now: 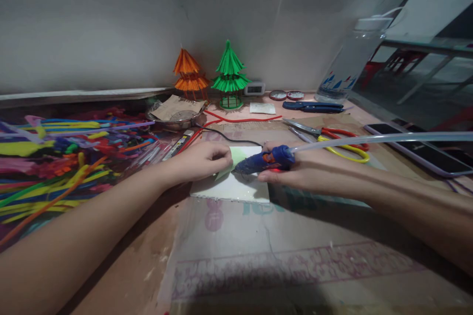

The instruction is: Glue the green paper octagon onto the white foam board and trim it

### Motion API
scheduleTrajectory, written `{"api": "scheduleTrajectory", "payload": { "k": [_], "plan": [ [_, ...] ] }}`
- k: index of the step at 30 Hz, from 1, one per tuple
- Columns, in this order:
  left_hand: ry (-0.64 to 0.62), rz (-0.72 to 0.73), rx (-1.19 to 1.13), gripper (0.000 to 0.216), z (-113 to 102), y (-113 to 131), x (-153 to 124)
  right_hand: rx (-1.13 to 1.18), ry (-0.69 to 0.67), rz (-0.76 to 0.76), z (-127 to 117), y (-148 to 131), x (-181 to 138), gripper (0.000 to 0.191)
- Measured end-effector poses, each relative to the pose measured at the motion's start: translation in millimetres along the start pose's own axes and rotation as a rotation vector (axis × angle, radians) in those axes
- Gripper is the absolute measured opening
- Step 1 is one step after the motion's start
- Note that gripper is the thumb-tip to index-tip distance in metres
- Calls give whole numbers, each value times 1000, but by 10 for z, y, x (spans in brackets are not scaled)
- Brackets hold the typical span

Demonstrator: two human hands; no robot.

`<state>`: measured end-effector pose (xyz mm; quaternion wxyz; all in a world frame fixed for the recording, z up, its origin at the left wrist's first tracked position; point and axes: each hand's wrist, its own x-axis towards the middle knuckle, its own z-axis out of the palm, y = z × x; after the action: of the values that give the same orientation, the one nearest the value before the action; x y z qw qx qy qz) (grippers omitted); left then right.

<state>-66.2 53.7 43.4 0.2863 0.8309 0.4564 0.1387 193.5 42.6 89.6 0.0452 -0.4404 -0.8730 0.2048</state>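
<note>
My right hand [299, 172] is wrapped round a blue glue gun [266, 160] with a long clear glue stick [388, 139] trailing to the right. The gun's nozzle points left at a small light green paper piece [236, 156]. My left hand [203, 160] is closed in a pinch on that green piece, over a white tile [232, 188] lying on the table.
A heap of coloured pipe cleaners [62, 157] fills the left. Orange [189, 76] and green [229, 75] pagoda models stand at the back wall. Scissors [332, 138], blue pliers [314, 106], a phone [421, 150], a water bottle [351, 64] and a metal bowl [177, 117] lie around.
</note>
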Motion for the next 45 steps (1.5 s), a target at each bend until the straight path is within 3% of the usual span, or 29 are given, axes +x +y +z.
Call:
{"api": "scheduleTrajectory", "payload": {
  "k": [6,12,33,45],
  "plan": [
    [12,-17,8,29,5,7,-4,-111,-47,53,-116,47,41,48],
    [4,-28,20,29,1,1,-1,-143,-10,41,-191,162,26,55],
    [-17,-24,41,26,-4,-7,-2,-87,9,-16,-208,234,34,50],
    [-28,-27,91,31,11,53,-18,-91,7,44,-165,222,41,57]
  ]
}}
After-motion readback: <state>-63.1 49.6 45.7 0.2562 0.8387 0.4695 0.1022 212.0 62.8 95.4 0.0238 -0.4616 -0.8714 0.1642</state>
